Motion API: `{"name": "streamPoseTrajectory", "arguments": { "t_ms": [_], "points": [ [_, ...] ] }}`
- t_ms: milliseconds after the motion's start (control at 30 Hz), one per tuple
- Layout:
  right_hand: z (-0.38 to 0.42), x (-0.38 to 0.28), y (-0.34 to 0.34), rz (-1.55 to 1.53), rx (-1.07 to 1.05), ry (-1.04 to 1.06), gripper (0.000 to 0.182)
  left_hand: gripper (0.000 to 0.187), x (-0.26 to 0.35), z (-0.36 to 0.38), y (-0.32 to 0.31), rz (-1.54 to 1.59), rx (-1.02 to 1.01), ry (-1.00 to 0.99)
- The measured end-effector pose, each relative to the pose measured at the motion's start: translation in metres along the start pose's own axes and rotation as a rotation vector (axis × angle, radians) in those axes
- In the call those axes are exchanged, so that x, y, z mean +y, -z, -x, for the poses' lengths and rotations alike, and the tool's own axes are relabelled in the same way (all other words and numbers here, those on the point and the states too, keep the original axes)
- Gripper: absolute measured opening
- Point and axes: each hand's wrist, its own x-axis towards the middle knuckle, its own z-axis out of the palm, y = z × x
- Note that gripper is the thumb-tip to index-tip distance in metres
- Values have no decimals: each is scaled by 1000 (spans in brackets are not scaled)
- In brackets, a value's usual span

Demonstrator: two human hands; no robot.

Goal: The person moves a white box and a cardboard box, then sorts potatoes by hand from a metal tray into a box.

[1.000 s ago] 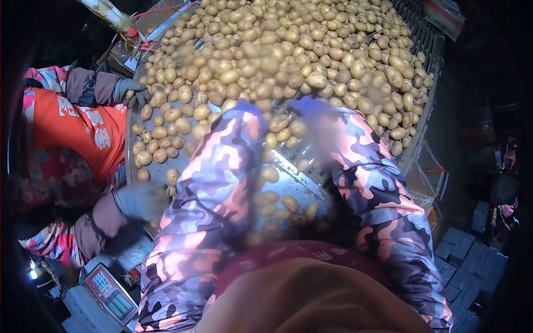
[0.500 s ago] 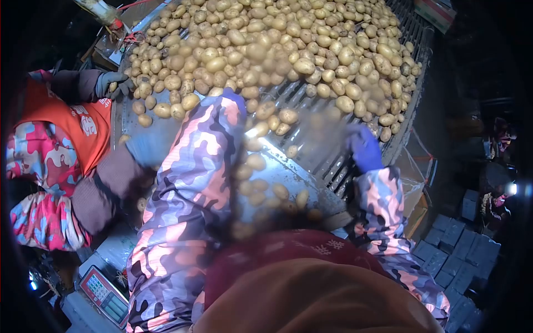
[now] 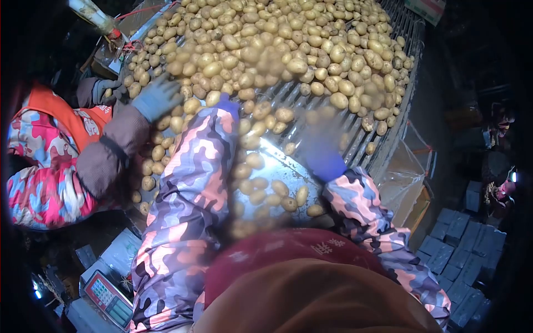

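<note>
Right hand [image 3: 326, 161] has swung inward, off the outer side of the slats [image 3: 355, 135] to near the plate [image 3: 277, 171]. Co-worker's blue glove [image 3: 158, 99] went from beside the left sleeve [image 3: 194, 161] up to the pile edge.

Potatoes [image 3: 297, 66]: heaped on the slats at the far side, looser ones on the plate close to the body, a few between. Co-worker's grey glove [image 3: 106, 91] is at the pile's left edge, fingers curled by a small one.

Left hand [image 3: 229, 104]: mostly behind its sleeve, glove edge next to potatoes. Can't tell if gripping. Right: motion-blurred, potatoes near; can't tell if closed or loose.

Handling, my read: each one light, firm, won't squash. Skins look smooth, so could slip in gloves; they'll roll on bare metal. Skin probably scuffs or bruises if dropped. Best hold: fingers and thumb around the fat middle, not the ends. For several, cup from below or rake with a flat palm. Deep ones look wedged; take top or edge first.
</note>
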Motion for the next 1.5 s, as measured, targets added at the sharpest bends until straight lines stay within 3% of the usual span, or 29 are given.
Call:
{"name": "streamPoseTrajectory", "arguments": {
  "t_ms": [33, 100, 300, 533, 633, 733, 867, 967, 1000, 1033, 1133, 1267, 1367, 1433, 1500],
  "points": [
    [5, -11, 8, 194, 170, 59, 34, 31, 8, 3, 10, -15, 14, -11],
    [6, -26, 25, 458, 312, 78, 35, 32, 25, 16, 28, 14, 31, -2],
    [-18, -33, 26, 593, 297, 82, 35, 33, 60, 56, 66, 357, 220, 61],
    [19, -80, 16, 239, 210, 216, 36, 35, 57, 60, 55, 297, 170, 123],
    [22, -104, -5, -142, 123, 329, 37, 37, 58, 47, 58, 223, 37, 156],
    [6, -80, -27, -434, 48, 260, 37, 38, 54, 44, 60, 156, -22, 144],
    [-13, -50, -25, 78, 232, 119, 38, 40, 42, 34, 52, 71, -91, 86],
    [-9, -117, -9, 512, 378, 94, 40, 41, 29, 27, 41, 23, -147, 41],
    [-11, -125, -5, 506, 366, 187, 41, 42, 31, 27, 43, 29, -155, 19],
    [-20, -124, -4, 297, 354, 295, 40, 43, 47, 38, 49, 117, -25, 77],
    [-38, -122, 3, -93, 250, 487, 40, 44, 26, 28, 34, 148, 13, -23],
    [-51, -112, 19, 137, 154, 366, 40, 46, 32, 28, 33, 186, 50, 4],
    [-43, -114, 25, 93, 49, 296, 40, 42, 28, 28, 31, 229, 84, 51],
    [-31, -109, 19, -176, -36, 233, 40, 33, 38, 33, 27, 278, 192, 98],
    [-9, -94, 4, -762, -169, 127, 38, 27, 52, 46, 40, 339, 229, 102]
  ]
}}
